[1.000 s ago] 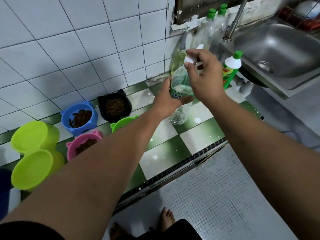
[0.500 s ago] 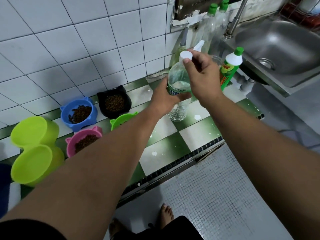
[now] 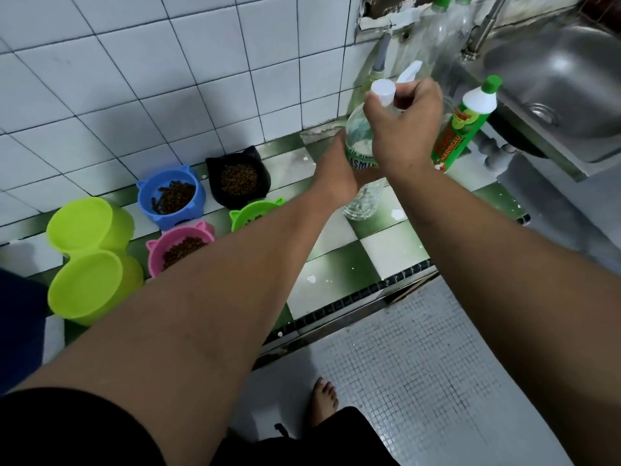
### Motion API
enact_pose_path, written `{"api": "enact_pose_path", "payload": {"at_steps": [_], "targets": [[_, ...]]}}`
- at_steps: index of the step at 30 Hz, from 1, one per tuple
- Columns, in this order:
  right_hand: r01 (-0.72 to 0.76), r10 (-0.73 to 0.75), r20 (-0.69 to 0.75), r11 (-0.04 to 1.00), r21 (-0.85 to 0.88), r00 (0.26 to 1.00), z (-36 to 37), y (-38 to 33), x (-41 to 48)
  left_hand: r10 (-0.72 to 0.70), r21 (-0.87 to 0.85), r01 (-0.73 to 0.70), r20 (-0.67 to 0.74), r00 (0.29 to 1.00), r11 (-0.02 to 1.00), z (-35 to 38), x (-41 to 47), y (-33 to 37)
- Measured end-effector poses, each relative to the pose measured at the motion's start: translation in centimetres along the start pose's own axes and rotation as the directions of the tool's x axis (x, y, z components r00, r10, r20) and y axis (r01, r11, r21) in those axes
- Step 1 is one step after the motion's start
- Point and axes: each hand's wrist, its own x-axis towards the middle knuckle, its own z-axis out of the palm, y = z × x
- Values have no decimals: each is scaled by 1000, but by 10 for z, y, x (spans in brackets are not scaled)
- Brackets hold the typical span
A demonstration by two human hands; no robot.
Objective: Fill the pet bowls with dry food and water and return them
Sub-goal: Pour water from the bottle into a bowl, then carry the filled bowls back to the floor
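A clear water bottle (image 3: 361, 196) stands on the green-and-white tiled ledge (image 3: 386, 250). My left hand (image 3: 336, 173) grips its middle at the label. My right hand (image 3: 403, 129) pinches its white cap (image 3: 383, 90) at the top. To the left sit a blue bowl (image 3: 171, 196), a black bowl (image 3: 238, 178) and a pink bowl (image 3: 179, 247), each with brown dry food. A green cat-ear bowl (image 3: 252, 216) is partly hidden behind my left forearm. Two lime-green bowls (image 3: 87, 257) stand empty at the far left.
A green cleaner bottle (image 3: 463, 126) stands just right of my right hand. More bottles (image 3: 440, 38) line the white tiled wall. A steel sink (image 3: 554, 85) with a tap is at the upper right. My bare foot (image 3: 324, 401) is on the grey mosaic floor.
The white cap now shows plainly above my right hand's fingers, which have shifted on it. The bottle and my left hand have stayed in place.
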Motion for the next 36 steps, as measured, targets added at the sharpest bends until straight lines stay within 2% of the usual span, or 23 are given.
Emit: {"api": "enact_pose_path", "payload": {"at_steps": [2,3,7,10,13,17,23,26,29,32,36], "targets": [[-8,8,-9,1000,-5,1000,-1,-2,-2,-21,104,19,20,1000,994,-4,-1,1],[-12,12,-11,1000,-10,1000,-2,-3,-5,-70,35,69,37,997,997,-4,-4,2],[7,-12,-55,996,-87,998,-5,-10,-20,-132,-37,135,82,988,990,-21,-14,0],[48,-71,-112,979,-198,991,-5,-20,-42,-147,-60,148,22,989,987,-46,-27,-18],[119,-150,-115,964,-238,982,3,-31,-68,-171,-65,167,-67,983,984,-76,-49,-42],[167,-183,-42,955,-244,982,25,-41,-97,-238,-120,220,-167,957,968,-115,-82,-73],[234,-218,139,966,-106,966,67,-49,-145,-284,-157,246,-298,911,956,-162,-132,-102],[110,-87,310,992,-58,947,88,-29,-160,-339,-119,318,-374,863,941,-179,-159,-122],[-83,170,481,977,-197,860,99,-1,-168,-404,-79,420,-479,780,904,-187,-183,-147],[-193,374,544,912,-361,751,102,29,-172,-471,-70,516,-525,708,854,-187,-201,-167],[-258,518,552,838,-481,654,102,49,-173,-572,-131,608,-537,621,783,-182,-207,-188]]}}
